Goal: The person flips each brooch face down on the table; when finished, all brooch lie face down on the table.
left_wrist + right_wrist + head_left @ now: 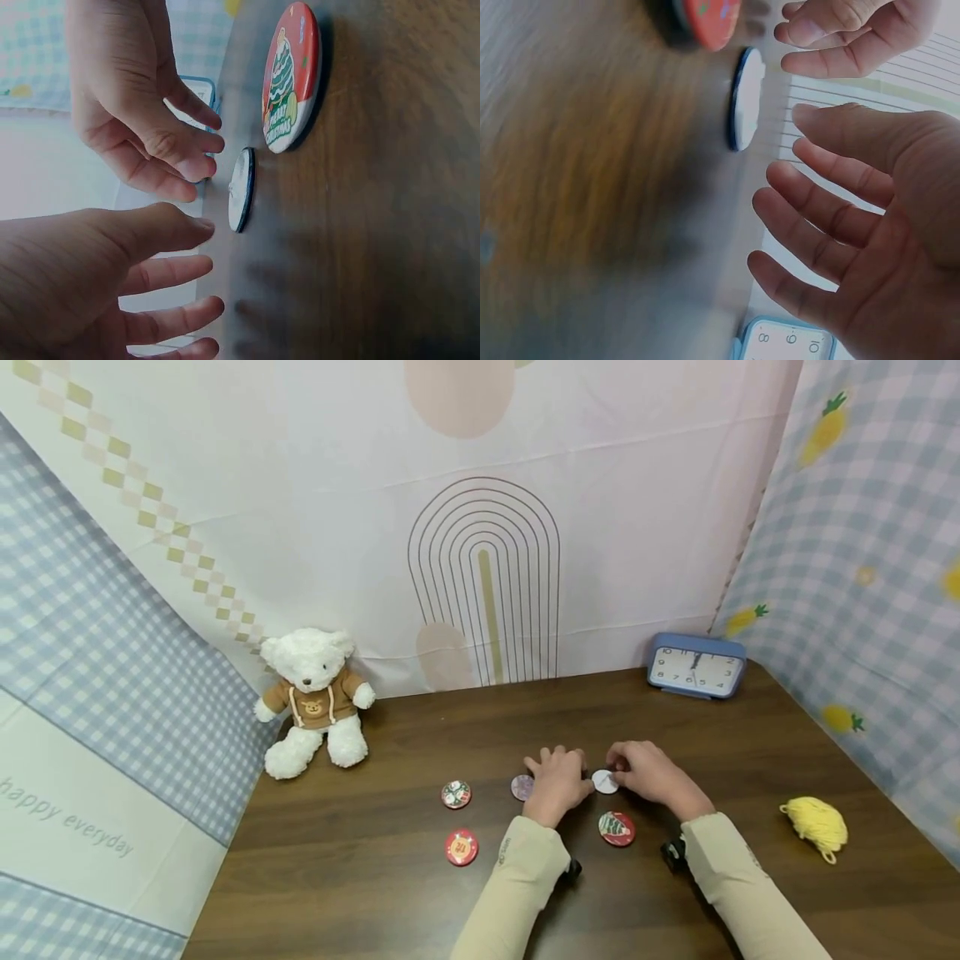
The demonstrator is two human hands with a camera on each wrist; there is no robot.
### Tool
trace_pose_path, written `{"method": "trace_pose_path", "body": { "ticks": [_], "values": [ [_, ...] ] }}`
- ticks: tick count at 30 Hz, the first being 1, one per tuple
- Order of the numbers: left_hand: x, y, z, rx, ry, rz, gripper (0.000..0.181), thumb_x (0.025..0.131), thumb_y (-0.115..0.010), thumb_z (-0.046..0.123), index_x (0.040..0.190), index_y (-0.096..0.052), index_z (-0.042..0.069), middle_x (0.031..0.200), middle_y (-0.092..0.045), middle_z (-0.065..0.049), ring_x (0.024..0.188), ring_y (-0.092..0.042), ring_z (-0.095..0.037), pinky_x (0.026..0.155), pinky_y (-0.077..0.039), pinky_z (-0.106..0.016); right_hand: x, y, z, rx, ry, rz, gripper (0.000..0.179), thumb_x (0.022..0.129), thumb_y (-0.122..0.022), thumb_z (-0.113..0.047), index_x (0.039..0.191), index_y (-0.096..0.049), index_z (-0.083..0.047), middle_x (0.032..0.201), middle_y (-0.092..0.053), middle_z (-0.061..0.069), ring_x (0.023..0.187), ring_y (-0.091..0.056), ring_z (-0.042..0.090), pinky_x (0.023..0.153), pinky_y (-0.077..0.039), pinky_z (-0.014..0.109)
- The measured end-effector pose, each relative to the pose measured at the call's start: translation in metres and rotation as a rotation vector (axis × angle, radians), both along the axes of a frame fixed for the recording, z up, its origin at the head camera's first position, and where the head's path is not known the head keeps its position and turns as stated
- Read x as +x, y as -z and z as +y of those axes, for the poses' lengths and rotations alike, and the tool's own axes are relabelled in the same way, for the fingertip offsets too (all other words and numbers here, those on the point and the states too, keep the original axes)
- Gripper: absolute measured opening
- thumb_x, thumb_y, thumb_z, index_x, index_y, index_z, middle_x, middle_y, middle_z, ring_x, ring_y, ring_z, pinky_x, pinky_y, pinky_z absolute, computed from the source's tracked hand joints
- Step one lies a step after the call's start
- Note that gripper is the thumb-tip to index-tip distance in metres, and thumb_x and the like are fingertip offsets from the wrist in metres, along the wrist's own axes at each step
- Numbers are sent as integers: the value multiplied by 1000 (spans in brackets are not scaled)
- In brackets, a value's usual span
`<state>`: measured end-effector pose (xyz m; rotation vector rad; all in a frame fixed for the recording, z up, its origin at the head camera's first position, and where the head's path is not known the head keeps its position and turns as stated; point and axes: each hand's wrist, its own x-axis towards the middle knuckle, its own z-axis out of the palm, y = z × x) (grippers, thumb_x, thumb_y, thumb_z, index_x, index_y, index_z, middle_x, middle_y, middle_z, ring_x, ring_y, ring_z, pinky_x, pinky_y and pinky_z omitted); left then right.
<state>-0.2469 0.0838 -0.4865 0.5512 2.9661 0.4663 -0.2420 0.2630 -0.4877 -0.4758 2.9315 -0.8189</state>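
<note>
Between the relaxed, empty left grip (557, 783) and right grip (652, 771), the latter seemingly nearer, the white round badge (602, 782) is laid flat, well in from the desk's (360, 893) back edge.

homelike corner | teddy bear (313, 703) | blue clock (695, 667) | checked hanging cloth (862, 527)

I saw the white badge (604, 782) lying flat, dark-rimmed, its pale side up. Nearer my head camera lay the red badge (617, 829), its Christmas tree facing up; left of the white one, I made out the purple badge (520, 787), partly hidden.
</note>
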Motion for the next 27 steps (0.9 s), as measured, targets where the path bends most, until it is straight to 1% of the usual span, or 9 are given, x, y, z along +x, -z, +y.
{"method": "trace_pose_path", "body": {
  "ticks": [3, 5, 7, 9, 13, 18, 24, 27],
  "values": [
    [1, -1, -7, 26, 15, -13, 20, 89, -76, 36, 97, -67, 19, 102, -62, -2, 103, -53, -29, 90, -34, -57, 0, -2, -3, -15, 13, 14, 12, 89, -72, -3, 101, -69, -1, 88, -64, 6, 81, -60, 22, 76, -51, 44],
    [1, -3, -12, 60, 36, -29, 23, 91, -75, 35, 105, -67, 18, 108, -62, -3, 106, -54, -30, 90, -35, -55, 1, -4, -7, -31, 21, 28, 17, 90, -72, -4, 105, -69, 2, 97, -68, 10, 91, -64, 28, 82, -52, 49],
    [1, -6, -18, 104, 62, -47, 28, 92, -74, 34, 114, -66, 17, 114, -61, -4, 110, -54, -30, 90, -36, -54, 2, -6, -11, -51, 23, 40, 22, 91, -72, -4, 110, -68, 4, 105, -69, 15, 100, -65, 34, 87, -51, 53],
    [1, -9, -24, 149, 84, -53, 33, 94, -72, 32, 121, -65, 16, 119, -61, -5, 114, -54, -31, 91, -38, -53, 4, -9, -16, -74, 25, 56, 26, 92, -71, -5, 114, -66, 6, 110, -68, 20, 105, -64, 39, 90, -50, 56],
    [0, -16, -40, 234, 117, -53, 38, 95, -70, 29, 130, -63, 14, 127, -60, -7, 119, -54, -33, 93, -40, -53, 6, -15, -26, -117, 29, 94, 29, 93, -70, -5, 119, -64, 7, 116, -67, 23, 110, -62, 42, 91, -49, 57],
    [-4, -22, -61, 296, 144, -55, 39, 97, -68, 26, 133, -61, 11, 131, -61, -9, 122, -52, -33, 95, -40, -54, 6, -22, -40, -161, 52, 116, 32, 94, -70, -6, 123, -63, 7, 121, -65, 23, 114, -60, 44, 92, -48, 58],
    [-3, -28, -78, 346, 137, -73, 42, 97, -67, 24, 135, -58, 10, 133, -60, -11, 124, -50, -32, 102, -37, -55, 6, -24, -54, -220, 68, 168, 32, 93, -71, -5, 122, -63, 6, 121, -65, 23, 115, -59, 44, 94, -46, 60],
    [-3, -30, -85, 355, 131, -58, 42, 96, -67, 24, 134, -58, 10, 132, -61, -11, 124, -51, -31, 103, -38, -53, 5, -23, -60, -242, 66, 184, 33, 91, -72, -3, 121, -63, 7, 120, -65, 23, 115, -60, 43, 94, -46, 59]
  ]
}}
